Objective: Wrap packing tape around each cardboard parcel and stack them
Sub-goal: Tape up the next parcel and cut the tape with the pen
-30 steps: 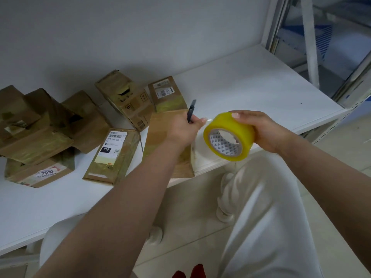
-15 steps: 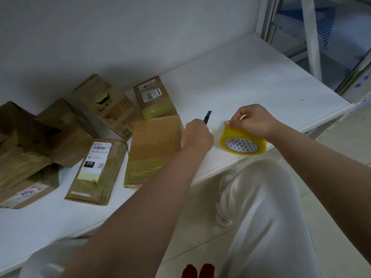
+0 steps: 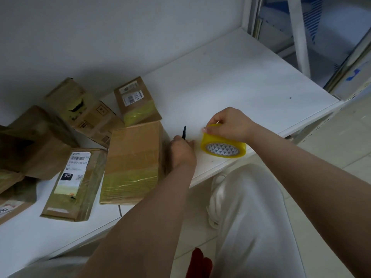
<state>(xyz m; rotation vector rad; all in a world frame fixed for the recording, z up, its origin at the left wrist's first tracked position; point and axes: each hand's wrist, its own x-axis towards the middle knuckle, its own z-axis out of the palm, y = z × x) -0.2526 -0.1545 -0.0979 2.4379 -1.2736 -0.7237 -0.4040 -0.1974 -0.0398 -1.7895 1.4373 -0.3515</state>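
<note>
Tape roll [image 3: 223,145] on table [image 3: 230,83], right hand [image 3: 228,123] gripping rim; left hand [image 3: 181,150] fisted round black cutter [image 3: 184,133].

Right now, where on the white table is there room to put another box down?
The biggest bare patch of the white table lies behind the right hand and yellow tape roll, up to the wall and far corner. A smaller strip runs along the near left edge, below the labelled parcel. The left side is crowded with cardboard parcels.
</note>
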